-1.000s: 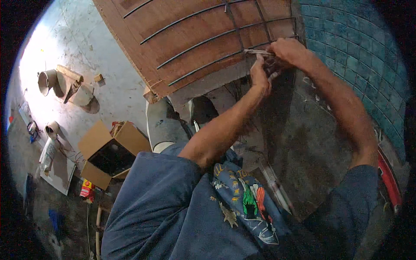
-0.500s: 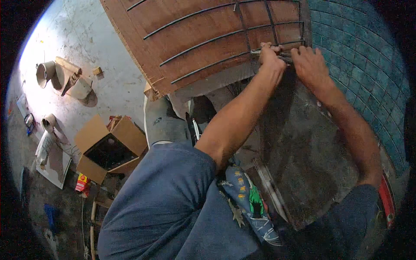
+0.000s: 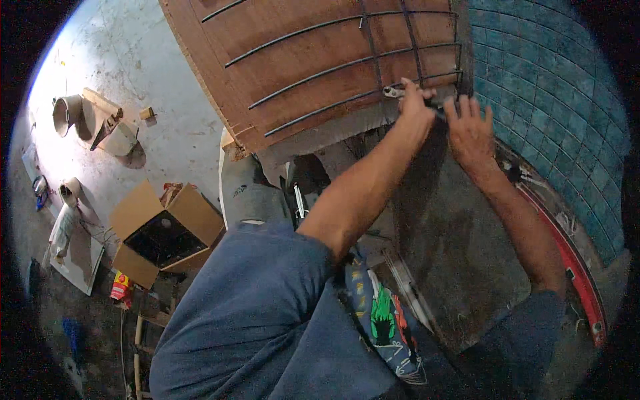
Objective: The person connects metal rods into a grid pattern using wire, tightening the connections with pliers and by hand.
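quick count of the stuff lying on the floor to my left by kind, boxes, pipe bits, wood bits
Open cardboard box: 1
Grey pipe fittings: 2
Small wood block: 1
Flat pale board: 1
Total: 5

Blue short-sleeved shirt (image 3: 267, 320), plain fabric, sleeves ending above elbows, cloth creased at shoulders. Forearms bare from sleeve edge down. Both hands bare: left hand (image 3: 415, 110), right hand (image 3: 470, 130), no gloves, no watch or rings visible. Below shirt, dark garment with colourful printed figures (image 3: 383, 327), green, orange and white patches.
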Tool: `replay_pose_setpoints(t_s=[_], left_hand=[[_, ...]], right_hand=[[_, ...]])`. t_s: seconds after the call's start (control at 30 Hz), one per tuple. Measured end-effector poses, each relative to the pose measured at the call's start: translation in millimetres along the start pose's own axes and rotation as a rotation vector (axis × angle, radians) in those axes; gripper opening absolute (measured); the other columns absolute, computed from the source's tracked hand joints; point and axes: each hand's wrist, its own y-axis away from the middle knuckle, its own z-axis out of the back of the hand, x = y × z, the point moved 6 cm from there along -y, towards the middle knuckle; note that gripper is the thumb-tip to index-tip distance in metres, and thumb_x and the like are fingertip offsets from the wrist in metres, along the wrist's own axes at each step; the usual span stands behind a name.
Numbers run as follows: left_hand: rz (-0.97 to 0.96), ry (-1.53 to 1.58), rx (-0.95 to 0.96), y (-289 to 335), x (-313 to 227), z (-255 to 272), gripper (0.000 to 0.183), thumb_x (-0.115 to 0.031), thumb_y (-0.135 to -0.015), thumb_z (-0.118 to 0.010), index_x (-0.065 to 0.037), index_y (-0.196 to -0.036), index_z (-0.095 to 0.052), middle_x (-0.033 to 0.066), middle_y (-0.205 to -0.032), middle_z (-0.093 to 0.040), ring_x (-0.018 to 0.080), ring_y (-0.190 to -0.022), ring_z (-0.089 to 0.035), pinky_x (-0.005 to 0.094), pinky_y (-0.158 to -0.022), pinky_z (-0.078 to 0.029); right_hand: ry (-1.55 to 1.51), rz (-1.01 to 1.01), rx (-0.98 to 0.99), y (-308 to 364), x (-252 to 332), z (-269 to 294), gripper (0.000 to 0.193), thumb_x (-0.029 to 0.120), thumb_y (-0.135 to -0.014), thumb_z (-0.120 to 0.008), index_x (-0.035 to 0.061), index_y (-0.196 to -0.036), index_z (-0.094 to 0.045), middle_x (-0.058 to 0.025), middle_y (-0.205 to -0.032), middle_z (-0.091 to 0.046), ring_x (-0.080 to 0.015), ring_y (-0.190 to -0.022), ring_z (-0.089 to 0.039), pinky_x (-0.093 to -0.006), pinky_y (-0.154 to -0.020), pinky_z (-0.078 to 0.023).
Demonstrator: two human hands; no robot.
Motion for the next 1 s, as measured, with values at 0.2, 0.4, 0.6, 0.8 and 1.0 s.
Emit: replay_pose_setpoints(t_s=[0.2, 0.4, 0.6, 0.8, 1.0], left_hand=[[-0.076, 0.147, -0.002, 11, -1, -10, 0.042, -0.047, -0.100, -0.050, -0.007, -0.086, -0.049, 0.0039, -0.070, -0.047, 0.0173, -0.062, -0.047, 0.0423, -0.070, -0.049], [-0.018, 0.186, 0.192, 19, 0, 2, 0.036, -0.043, -0.100, -0.052, -0.011, -0.083, -0.048, -0.0026, -0.060, -0.036, 0.0121, -0.053, -0.040, 0.0347, -0.064, -0.049], [-0.075, 0.240, -0.004, 6, -9, -23, 0.042, -0.048, -0.102, -0.042, -0.012, -0.081, -0.047, 0.0007, -0.059, -0.036, 0.0161, -0.050, -0.038, 0.0371, -0.059, -0.047], [-0.003, 0.093, 0.080, 16, -2, -8, 0.043, -0.046, -0.098, -0.052, -0.007, -0.083, -0.049, 0.0063, -0.064, -0.049, 0.0239, -0.061, -0.051, 0.0430, -0.071, -0.053], [0.037, 0.211, 0.174, -7, -5, 6, 0.027, -0.035, -0.101, -0.051, -0.011, -0.088, -0.050, 0.0070, -0.068, -0.052, 0.0249, -0.064, -0.052, 0.0430, -0.071, -0.054]], right_hand=[[-0.305, -0.148, 0.343, -27, -44, -46, 0.025, 0.022, -0.081, -0.069, -0.0014, -0.090, -0.063, -0.0160, -0.082, -0.067, -0.0364, -0.082, -0.067, -0.0437, -0.072, -0.054], [-0.684, -0.183, 0.620, -16, -30, -49, 0.036, 0.022, -0.072, -0.072, 0.0024, -0.102, -0.066, -0.0199, -0.088, -0.070, -0.0369, -0.086, -0.069, -0.0468, -0.077, -0.055], [0.097, 0.083, -0.145, -12, 9, 17, 0.034, 0.013, -0.083, -0.062, 0.0039, -0.116, -0.059, -0.0181, -0.093, -0.065, -0.0373, -0.085, -0.066, -0.0507, -0.076, -0.053], [-0.615, -0.304, 0.687, -16, -32, -63, 0.024, 0.010, -0.080, -0.068, 0.0041, -0.102, -0.063, -0.0134, -0.088, -0.063, -0.0298, -0.083, -0.065, -0.0455, -0.074, -0.052], [-0.517, -0.111, 0.523, -30, -14, -8, 0.026, 0.011, -0.076, -0.071, 0.0004, -0.098, -0.063, -0.0143, -0.080, -0.065, -0.0298, -0.075, -0.066, -0.0441, -0.068, -0.054]])
